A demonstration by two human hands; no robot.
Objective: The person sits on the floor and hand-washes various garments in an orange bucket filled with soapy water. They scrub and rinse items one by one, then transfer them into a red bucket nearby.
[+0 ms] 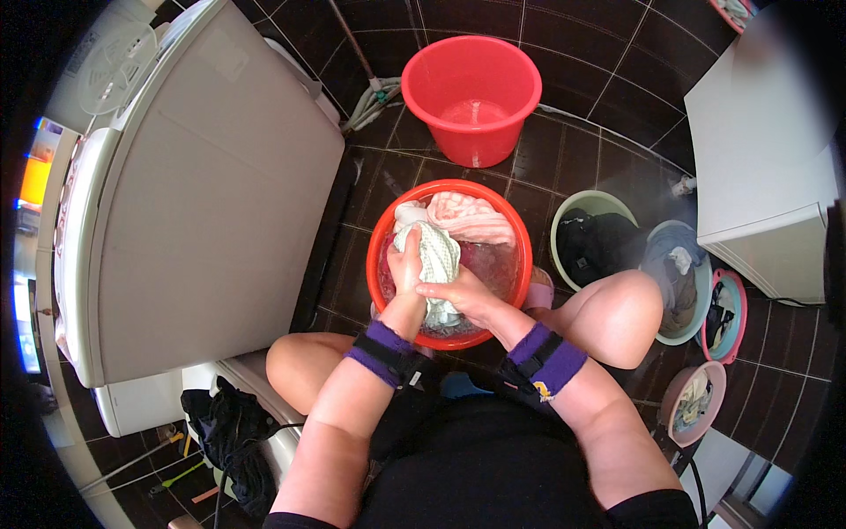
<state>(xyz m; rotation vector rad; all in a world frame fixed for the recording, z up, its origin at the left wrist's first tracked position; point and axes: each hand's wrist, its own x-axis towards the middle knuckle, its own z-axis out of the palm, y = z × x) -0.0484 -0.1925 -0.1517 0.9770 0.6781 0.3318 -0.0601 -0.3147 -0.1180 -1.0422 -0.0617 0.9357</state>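
Over an orange-red plastic basin (527,284) of water, my left hand (406,268) grips a wet white-and-green patterned cloth (437,254), thumb laid along its top. My right hand (462,292) holds the same cloth lower down on its right side, and its thumb reaches across toward my left wrist. The cloth's lower end hangs at the water. Behind it, a pink-and-white cloth (469,217) lies bunched against the basin's far side. A smaller whitish cloth (410,213) sits beside it at the left. What lies under the water is hard to make out.
A tall red bucket (472,142) with a little liquid stands beyond the basin. Several tubs of laundry line the right, including a pale green basin (562,261) with dark clothes. A washing machine (218,198) walls the left. A white appliance (760,145) stands at right.
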